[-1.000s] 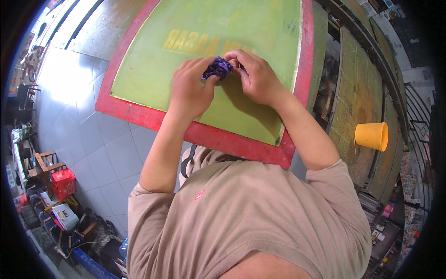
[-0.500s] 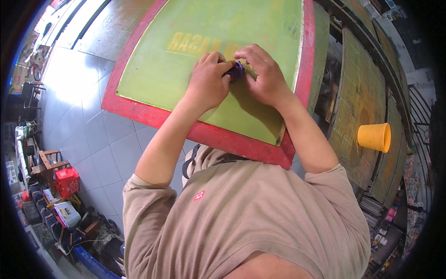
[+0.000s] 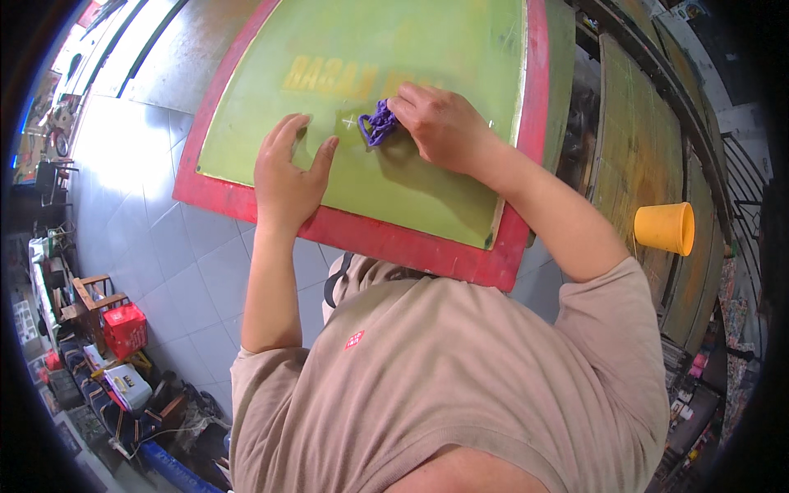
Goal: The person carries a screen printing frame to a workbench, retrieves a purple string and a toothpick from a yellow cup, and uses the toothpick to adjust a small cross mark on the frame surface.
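Observation:
A crumpled, twisted purple rag [image 3: 378, 124] hangs from the pinched fingers of my right hand [image 3: 440, 123], over the middle of a silk-screen frame. The frame has a red border [image 3: 394, 246] and a yellow-green mesh [image 3: 271, 156] with faint yellowish lettering across it. A small white cross mark shows on the mesh just left of the rag. My left hand [image 3: 292, 177] is apart from the rag, over the frame's near left part. Its fingers and thumb are spread and hold nothing.
A yellow bucket [image 3: 664, 228] stands on the stained boards [image 3: 633, 140] to the right. Grey floor tiles [image 3: 189, 263] lie to the left. Beyond them are a red container [image 3: 125, 330], a wooden chair [image 3: 99, 294] and assorted clutter.
My left hand has let go of the purple rag, moved left and spread its fingers. My right hand keeps the rag and has shifted slightly left; the rag now hangs looser.

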`<state>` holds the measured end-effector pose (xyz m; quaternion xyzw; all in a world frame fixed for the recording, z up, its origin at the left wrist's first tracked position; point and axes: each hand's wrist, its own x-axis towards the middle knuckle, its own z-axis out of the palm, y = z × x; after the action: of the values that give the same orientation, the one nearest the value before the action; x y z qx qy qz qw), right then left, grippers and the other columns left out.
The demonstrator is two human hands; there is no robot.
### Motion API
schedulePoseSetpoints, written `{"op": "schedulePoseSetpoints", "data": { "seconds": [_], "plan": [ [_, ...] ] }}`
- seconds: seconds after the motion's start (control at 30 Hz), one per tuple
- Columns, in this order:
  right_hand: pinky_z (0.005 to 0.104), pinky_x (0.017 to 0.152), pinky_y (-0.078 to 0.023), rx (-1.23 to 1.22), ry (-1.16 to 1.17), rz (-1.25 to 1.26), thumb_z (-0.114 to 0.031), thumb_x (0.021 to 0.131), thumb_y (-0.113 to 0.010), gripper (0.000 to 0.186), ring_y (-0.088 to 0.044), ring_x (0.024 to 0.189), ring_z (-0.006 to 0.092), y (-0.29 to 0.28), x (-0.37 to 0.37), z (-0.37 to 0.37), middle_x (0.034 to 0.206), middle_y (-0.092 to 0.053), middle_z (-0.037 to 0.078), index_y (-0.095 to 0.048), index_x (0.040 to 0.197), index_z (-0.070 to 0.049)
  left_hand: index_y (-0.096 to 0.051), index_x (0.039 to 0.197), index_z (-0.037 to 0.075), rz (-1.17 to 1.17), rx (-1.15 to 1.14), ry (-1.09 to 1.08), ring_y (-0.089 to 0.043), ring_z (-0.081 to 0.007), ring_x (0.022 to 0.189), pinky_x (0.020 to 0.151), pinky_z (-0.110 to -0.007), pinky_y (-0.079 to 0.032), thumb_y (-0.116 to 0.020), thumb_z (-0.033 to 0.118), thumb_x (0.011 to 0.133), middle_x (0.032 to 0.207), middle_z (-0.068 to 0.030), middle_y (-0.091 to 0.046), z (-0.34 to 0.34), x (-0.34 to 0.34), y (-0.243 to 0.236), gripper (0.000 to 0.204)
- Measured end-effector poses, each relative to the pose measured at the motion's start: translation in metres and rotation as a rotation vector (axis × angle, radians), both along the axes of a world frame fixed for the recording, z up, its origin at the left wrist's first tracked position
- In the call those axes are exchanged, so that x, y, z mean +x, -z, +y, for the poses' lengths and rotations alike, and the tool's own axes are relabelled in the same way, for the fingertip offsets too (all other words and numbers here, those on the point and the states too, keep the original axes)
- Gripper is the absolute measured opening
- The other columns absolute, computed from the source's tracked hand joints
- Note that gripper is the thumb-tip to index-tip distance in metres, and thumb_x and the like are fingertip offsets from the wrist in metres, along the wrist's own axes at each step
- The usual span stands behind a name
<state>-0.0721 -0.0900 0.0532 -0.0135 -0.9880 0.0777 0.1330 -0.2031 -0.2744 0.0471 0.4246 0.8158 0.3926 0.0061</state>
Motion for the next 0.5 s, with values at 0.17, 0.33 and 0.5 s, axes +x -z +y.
{"op": "schedulePoseSetpoints", "data": {
  "seconds": [0.17,0.33,0.5],
  "plan": [
    [0.0365,0.071,-0.051,0.119,-0.082,-0.107,-0.004,0.071,-0.061,0.017,-0.061,0.083,0.0257,-0.009,-0.001,0.004,0.089,-0.056,0.011,-0.055,0.087,-0.003,-0.058,0.109,-0.002,0.17,0.02,-0.06,-0.051,-0.0352,0.113,0.094,-0.041,-0.043,-0.072,0.023,0.076,0.119,-0.02,-0.056,-0.002,0.007,0.017,0.044],
    [0.0369,0.07,-0.05,0.078,-0.146,-0.1,-0.003,0.071,-0.061,0.024,-0.061,0.082,0.0287,-0.018,0.006,0.007,0.089,-0.058,0.012,-0.057,0.094,-0.001,-0.058,0.109,-0.004,0.16,0.024,-0.07,-0.05,-0.0355,0.114,0.094,-0.041,-0.043,-0.072,0.024,0.077,0.12,-0.0201,-0.055,-0.005,0.006,0.015,0.045],
    [0.0376,0.069,-0.049,-0.365,0.013,0.139,-0.005,0.079,-0.059,0.015,-0.06,0.077,0.0325,-0.038,0.009,0.024,0.079,-0.061,0.012,-0.063,0.093,-0.002,-0.057,0.111,-0.004,0.176,0.009,-0.063,-0.049,-0.0362,0.115,0.094,-0.042,-0.042,-0.071,0.024,0.077,0.122,-0.0198,-0.054,-0.003,0.007,0.017,0.045]
  ]
}}
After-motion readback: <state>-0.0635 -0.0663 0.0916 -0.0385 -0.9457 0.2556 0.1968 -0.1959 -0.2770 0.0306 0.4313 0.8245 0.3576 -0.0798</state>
